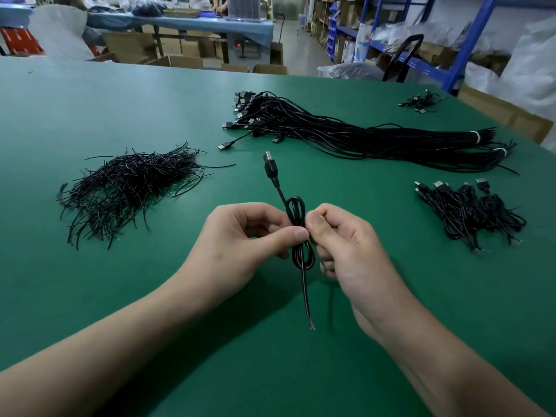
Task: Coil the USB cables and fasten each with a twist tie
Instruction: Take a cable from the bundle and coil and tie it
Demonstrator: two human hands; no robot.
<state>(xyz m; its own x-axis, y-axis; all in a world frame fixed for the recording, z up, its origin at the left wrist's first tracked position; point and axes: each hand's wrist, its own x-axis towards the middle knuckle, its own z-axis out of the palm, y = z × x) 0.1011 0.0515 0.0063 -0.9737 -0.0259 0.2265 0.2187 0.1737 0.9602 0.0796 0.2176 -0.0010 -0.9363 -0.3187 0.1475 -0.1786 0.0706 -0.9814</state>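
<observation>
The cable (294, 218) is held in the air above the green table (90, 100), between the two hands, folded into a small figure-eight coil. Its plug (268, 164) sticks up and away from the person, and its bare wire end (311, 325) hangs down towards them. The left hand (243, 236) pinches the narrow waist of the coil between thumb and curled fingers, probably so the loops cannot spring open. The right hand (346, 245) has its fingers curled too, with thumb and forefinger closed on the same waist from the other side. This is where a tie would be wrapped, though I cannot tell whether one is there.

The supplies are placed around the work. The heap of twist ties (129, 188) lies to the left. The long bundle of straight cables (346, 133) lies beyond the hands, banded at its far right end. A pile of coiled cables (472, 212) sits to the right, likely the finished ones. A smaller cluster (421, 100) lies far back on the right.
</observation>
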